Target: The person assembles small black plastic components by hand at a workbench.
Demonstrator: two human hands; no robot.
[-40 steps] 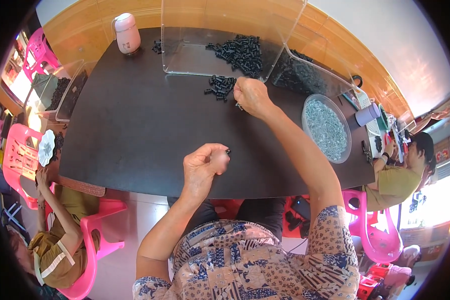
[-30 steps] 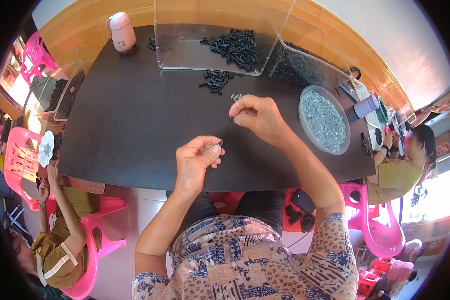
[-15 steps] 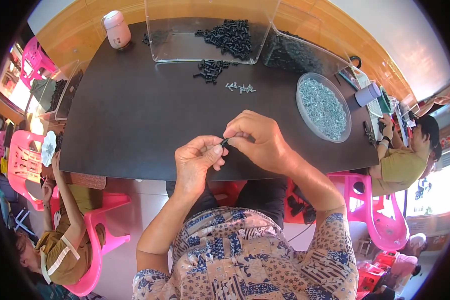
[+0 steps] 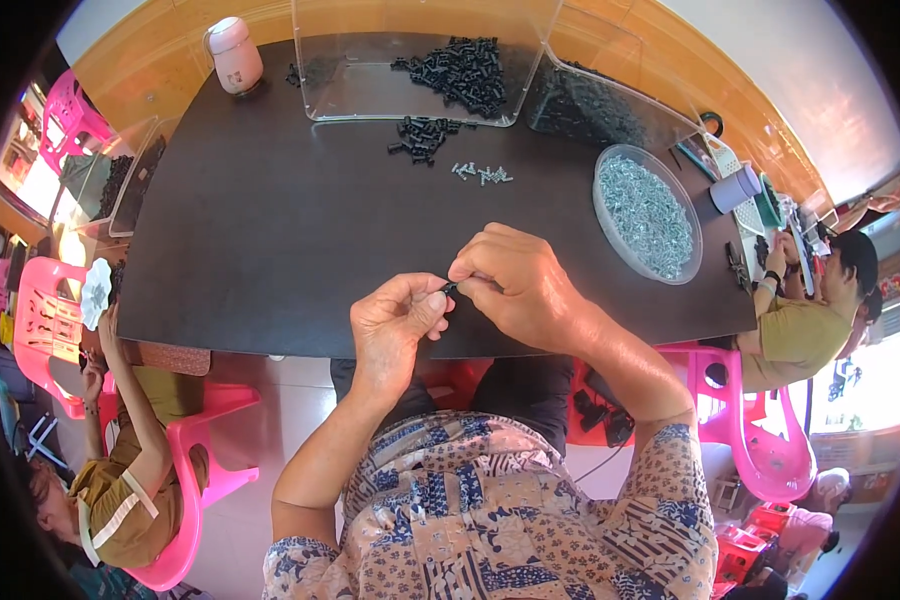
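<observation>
The left hand [image 4: 395, 310] pinches a small black piece [image 4: 450, 289] above the near part of the table [image 4: 250, 240]; the right hand [image 4: 520, 280] closes thumb and finger on its other end, likely to steady it, and partly hides it. Beyond, metal screws [image 4: 482, 174] and a black heap [image 4: 418, 141] lie loose, probably for easy reach. A clear box [image 4: 315, 75] stands behind; a round tub [image 4: 598, 205] sits rightward.

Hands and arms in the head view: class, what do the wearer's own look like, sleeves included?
The left hand and right hand are bare, no gloves visible; the forearms too. Short sleeves are beige with navy patches, stripes and small prints.
</observation>
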